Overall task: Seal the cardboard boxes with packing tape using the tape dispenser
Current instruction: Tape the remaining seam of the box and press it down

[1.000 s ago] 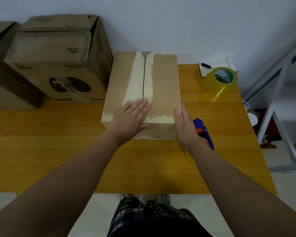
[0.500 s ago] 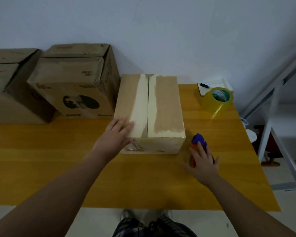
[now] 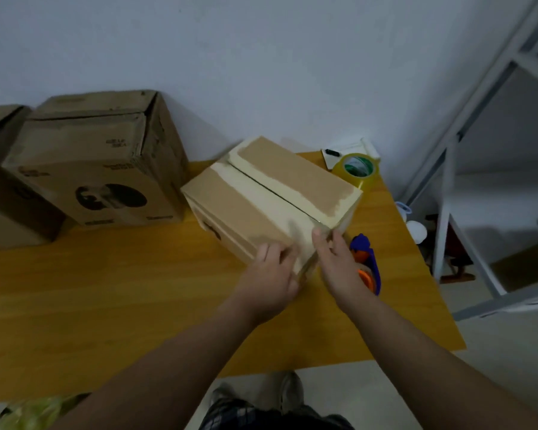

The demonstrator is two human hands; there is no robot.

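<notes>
Both hands press the near corner of the cardboard box (image 3: 271, 200): left hand (image 3: 269, 279) curled over the top edge, right hand (image 3: 339, 268) flat against its side, fingers loosely spread. Pale tape residue flanks the box's centre seam; it sits askew on the surface (image 3: 106, 290). Tape dispenser (image 3: 367, 259) lies partly hidden behind the right hand.

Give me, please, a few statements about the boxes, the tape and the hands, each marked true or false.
1. Both hands, left hand and right hand, are on the small cardboard box. True.
2. The right hand holds the tape dispenser. False: it lies on the table beside that hand.
3. The yellow tape roll sits on the box. False: it stands on the table behind it.
4. The box's top seam is still open. True.
</notes>
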